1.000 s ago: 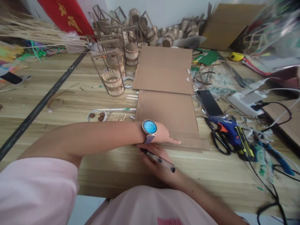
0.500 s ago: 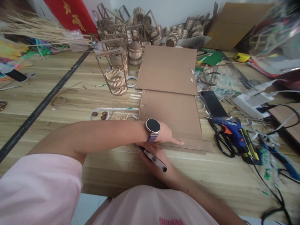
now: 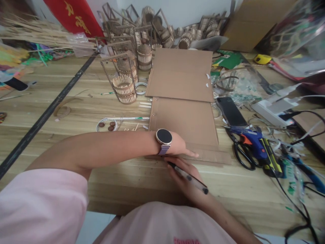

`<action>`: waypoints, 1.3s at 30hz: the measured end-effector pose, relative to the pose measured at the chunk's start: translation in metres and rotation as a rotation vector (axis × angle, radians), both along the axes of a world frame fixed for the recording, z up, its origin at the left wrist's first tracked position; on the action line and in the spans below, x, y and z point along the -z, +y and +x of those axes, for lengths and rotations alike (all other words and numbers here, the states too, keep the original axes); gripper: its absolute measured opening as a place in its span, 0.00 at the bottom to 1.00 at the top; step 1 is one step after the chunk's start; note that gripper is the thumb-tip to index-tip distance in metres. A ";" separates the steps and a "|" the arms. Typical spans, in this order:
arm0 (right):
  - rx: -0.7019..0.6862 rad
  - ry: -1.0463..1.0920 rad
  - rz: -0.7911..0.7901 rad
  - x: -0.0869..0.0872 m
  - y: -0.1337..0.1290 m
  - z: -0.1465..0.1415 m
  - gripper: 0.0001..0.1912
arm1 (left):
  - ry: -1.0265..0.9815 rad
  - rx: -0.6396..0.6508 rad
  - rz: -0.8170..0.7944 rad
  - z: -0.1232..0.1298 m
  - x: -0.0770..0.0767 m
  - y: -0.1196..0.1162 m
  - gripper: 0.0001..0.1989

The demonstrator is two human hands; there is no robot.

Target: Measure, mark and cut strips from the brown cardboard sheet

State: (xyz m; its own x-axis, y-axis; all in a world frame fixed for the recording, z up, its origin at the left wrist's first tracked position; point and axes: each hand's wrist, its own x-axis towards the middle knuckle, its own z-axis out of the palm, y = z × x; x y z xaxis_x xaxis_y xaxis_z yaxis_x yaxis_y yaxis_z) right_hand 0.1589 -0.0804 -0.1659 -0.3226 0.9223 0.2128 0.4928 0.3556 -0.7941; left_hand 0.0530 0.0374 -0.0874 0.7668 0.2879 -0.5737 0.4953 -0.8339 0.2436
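Note:
My left hand [image 3: 179,144], with a round watch [image 3: 164,136] at the wrist, lies flat with a finger stretched out to the right. It presses a long flat strip [image 3: 215,157] onto the near edge of a brown cardboard sheet [image 3: 186,120]. The other fingers are partly hidden from above. Just below, my right hand [image 3: 186,176] is closed around a pen [image 3: 189,178]. Its tip points up-left toward the strip's lower edge, beneath my left wrist; whether it touches the cardboard cannot be seen. Another cardboard sheet [image 3: 180,74] lies farther back, overlapping the first.
Small slatted wooden buckets [image 3: 124,88] stand behind, to the left. A white ring [image 3: 107,124] with brown beads lies near my left forearm. On the right are a phone [image 3: 231,112], a blue glue gun [image 3: 250,140], black scissors [image 3: 242,156] and a white power strip [image 3: 273,110].
My right hand and the pen have moved to the right along the strip's lower edge. My left hand stays pressed in nearly the same place.

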 end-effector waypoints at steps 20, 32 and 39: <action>0.307 -0.092 0.055 -0.036 -0.018 0.049 0.08 | 0.032 0.008 -0.006 -0.001 -0.009 -0.001 0.29; -0.140 0.143 -0.033 0.010 0.009 -0.038 0.10 | 0.063 -0.042 -0.029 0.002 -0.007 -0.002 0.28; -0.151 0.125 -0.001 0.015 0.012 -0.044 0.13 | 0.040 -0.067 -0.037 0.002 -0.008 0.000 0.25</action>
State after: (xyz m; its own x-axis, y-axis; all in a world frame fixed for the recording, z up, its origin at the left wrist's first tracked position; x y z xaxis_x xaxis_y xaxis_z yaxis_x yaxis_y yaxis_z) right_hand 0.1152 -0.0686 -0.1814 -0.4288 0.8655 0.2590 0.3313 0.4174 -0.8462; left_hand 0.0554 0.0375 -0.0798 0.7229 0.3157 -0.6145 0.5592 -0.7898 0.2521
